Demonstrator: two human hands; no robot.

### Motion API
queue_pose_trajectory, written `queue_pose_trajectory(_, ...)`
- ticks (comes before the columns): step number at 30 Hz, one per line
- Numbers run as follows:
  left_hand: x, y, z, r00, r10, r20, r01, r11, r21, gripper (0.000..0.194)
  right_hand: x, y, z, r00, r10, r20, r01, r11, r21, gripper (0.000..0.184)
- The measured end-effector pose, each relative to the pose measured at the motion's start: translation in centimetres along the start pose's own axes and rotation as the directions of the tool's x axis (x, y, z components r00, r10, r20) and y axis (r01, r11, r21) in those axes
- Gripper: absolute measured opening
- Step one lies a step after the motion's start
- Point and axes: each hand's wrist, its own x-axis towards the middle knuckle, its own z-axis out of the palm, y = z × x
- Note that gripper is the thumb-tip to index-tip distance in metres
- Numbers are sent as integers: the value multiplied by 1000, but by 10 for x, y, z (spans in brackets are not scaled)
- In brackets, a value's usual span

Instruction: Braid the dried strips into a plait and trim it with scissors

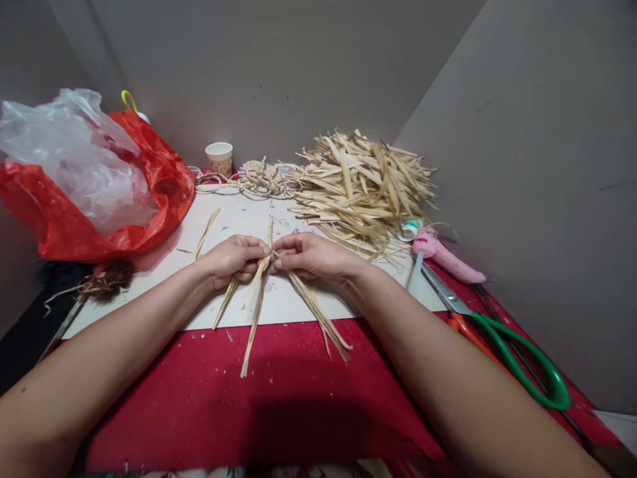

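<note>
My left hand [237, 259] pinches dry straw-coloured leaf strips [257, 285] at the point where a short braid [270, 229] splits into loose ends. Close beside it, my right hand [311, 257] has thumb and forefinger closed on the same strips, whose loose ends [323, 312] fan out below toward me. The braid points away from me over a white board [199, 216]. A single loose dry leaf strip [208, 229] lies on the board beyond my left hand. What sits right between the fingertips is partly hidden.
A big pile of dry leaf strips [363, 179] lies at the back right, beside coiled braided cord [263, 178] and a paper cup [219, 159]. Red and clear plastic bags [164, 179] stand left. Green-handled scissors [522, 358], orange-handled scissors [472, 335] and a pink glue gun [445, 255] lie right.
</note>
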Motion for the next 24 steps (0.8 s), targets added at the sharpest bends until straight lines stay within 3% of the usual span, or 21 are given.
queue_pose_trajectory(5, 0, 0, 1, 1000, -12, -17, 11, 1000, -8, 20, -11, -10, -22, 991, -30, -127, 13, 991, -133, 18)
queue_pose_trajectory(8, 0, 0, 2, 1000, -15, -18, 15, 1000, -15, 21, -17, -14, -40, 953, -87, -289, -31, 924, -382, 16)
queue_pose_trajectory(9, 0, 0, 2, 1000, -14, -19, 14, 1000, -15, 22, -19, -15, -44, 925, -120, -361, -71, 878, -474, 17)
queue_pose_trajectory(11, 0, 0, 2, 1000, -15, -22, 15, 1000, -11, 22, -21, -16, -47, 822, -256, -508, -130, 786, -605, 18)
queue_pose_trajectory(13, -1, 1, 2, 1000, -12, -22, 11, 1000, -6, 23, -20, -16, -39, 704, -409, -580, -91, 758, -646, 19)
queue_pose_trajectory(14, -1, 1, 3, 1000, -9, -20, 9, 1000, -3, 23, -19, -16, -33, 674, -454, -583, -28, 773, -634, 20)
queue_pose_trajectory(15, -1, 1, 2, 1000, -6, -17, 6, 1000, -2, 22, -17, -16, -25, 676, -467, -569, 45, 798, -601, 22)
queue_pose_trajectory(16, -1, 1, 2, 1000, -3, -13, 3, 1000, -1, 22, -14, -15, -16, 717, -449, -533, 110, 828, -550, 23)
queue_pose_trajectory(18, -1, 0, 1, 1000, 2, -6, -2, 1000, -3, 21, -8, -13, 0, 837, -374, -399, 158, 863, -479, 23)
queue_pose_trajectory(20, 0, -1, 0, 1000, 12, 0, -12, 1000, -11, 19, -2, -9, 10, 925, -281, -256, 137, 875, -465, 21)
queue_pose_trajectory(24, 2, -3, -2, 1000, 19, 23, -18, 1000, -14, 16, 2, -6, 10, 987, -97, -126, 39, 916, -398, 33)
